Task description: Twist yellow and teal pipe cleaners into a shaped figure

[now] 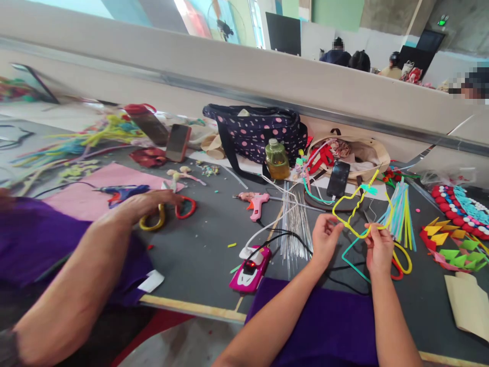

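Both my hands hold a yellow pipe cleaner (357, 204) bent into an outline shape, lifted a little above the dark table (198, 250). My left hand (324, 237) pinches its lower left end. My right hand (378, 247) pinches its lower right part with fingers closed. A teal pipe cleaner (349, 257) lies on the table under my hands. A bundle of pastel pipe cleaners (401, 211) lies just right of my right hand.
A co-worker's hand (148, 201) rests on red-and-yellow scissors (168, 211) at the left. Between us lie a pink glue gun (254, 201), thin wires (296, 219) and a pink car-shaped device (250, 272). A polka-dot bag (255, 132), bottle (277, 160) and phone (338, 178) stand behind. Purple felt (324, 326) lies near me.
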`<state>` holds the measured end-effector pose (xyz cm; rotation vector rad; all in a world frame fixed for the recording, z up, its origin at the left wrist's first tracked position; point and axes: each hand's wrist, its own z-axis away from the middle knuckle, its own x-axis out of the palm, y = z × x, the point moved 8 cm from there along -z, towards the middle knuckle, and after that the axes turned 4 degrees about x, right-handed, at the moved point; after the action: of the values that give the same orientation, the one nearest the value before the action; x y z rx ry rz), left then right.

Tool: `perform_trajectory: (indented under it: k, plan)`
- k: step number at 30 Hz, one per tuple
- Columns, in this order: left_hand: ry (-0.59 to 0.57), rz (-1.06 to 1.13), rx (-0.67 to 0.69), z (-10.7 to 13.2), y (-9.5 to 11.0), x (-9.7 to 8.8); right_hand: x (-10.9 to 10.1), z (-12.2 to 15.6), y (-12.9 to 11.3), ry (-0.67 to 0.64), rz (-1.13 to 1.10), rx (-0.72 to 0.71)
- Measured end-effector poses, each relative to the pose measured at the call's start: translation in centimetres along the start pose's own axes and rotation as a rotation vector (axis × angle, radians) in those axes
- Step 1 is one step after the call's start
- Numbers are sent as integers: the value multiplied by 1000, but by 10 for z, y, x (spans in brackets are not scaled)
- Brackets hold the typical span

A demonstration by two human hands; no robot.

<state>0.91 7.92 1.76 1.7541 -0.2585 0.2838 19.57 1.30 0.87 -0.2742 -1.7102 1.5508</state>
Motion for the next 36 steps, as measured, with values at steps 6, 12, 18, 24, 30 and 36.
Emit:
perform_trajectory:
  k: [6, 12, 18, 24, 30, 36]
  plan:
    - [-372, -161, 64, 20, 10, 34, 9, 9, 3, -6, 46, -14]
    - [-431, -257, 50, 21, -1, 35, 18, 19, 11, -24, 48, 26]
    - [-427, -70, -61, 19, -6, 37, 23, 23, 12, -71, 41, 71]
    - [-434, -16, -70, 17, -1, 37, 27, 24, 19, -127, -33, 178]
    - [-481, -171, 120, 16, 8, 38, 28, 23, 30, -183, -61, 279]
    - [-437, -405, 234, 16, 13, 34, 19, 19, 14, -34, 118, 7]
